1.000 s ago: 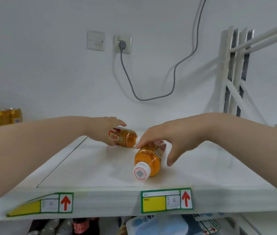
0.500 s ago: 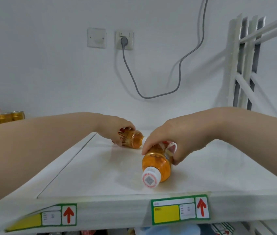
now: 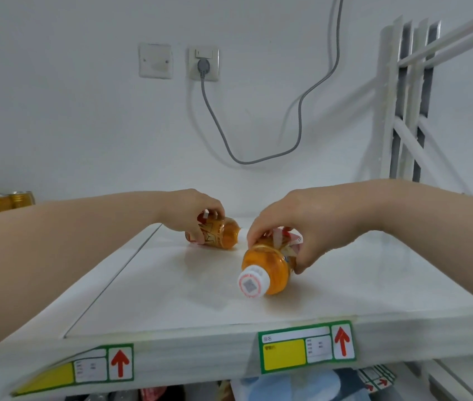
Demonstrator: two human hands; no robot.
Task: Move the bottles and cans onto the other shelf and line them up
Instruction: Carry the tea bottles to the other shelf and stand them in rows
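Right now both my hands are on the white shelf, each on an orange drink bottle lying on its side. My left hand reaches toward the shelf's back, fingers and thumb curled round the far bottle, whose white neck points to the shelf's right. My right hand grips the near bottle from above at the shelf's middle, fingertips on one flank and thumb on the other. Whether it rests on the shelf or is just clear of it I cannot tell.

The near bottle's white cap faces the shelf's front edge and carries a red ring of print round a grey square code, too small to read. Both bottles wear red and white labels with a gold pattern, and I cannot make out a brand.

On the shelf's front edge sit two green-bordered price tags, each with a yellow field, a white panel of tiny unreadable print and a red arrow pointing up.

Off the shelf's left end stand gold cans. On the wall above the shelf's back are a blank plate and a socket with a grey cable looping down. A white rack rises past the shelf's right end, and below the shelf some packaged goods show in part.
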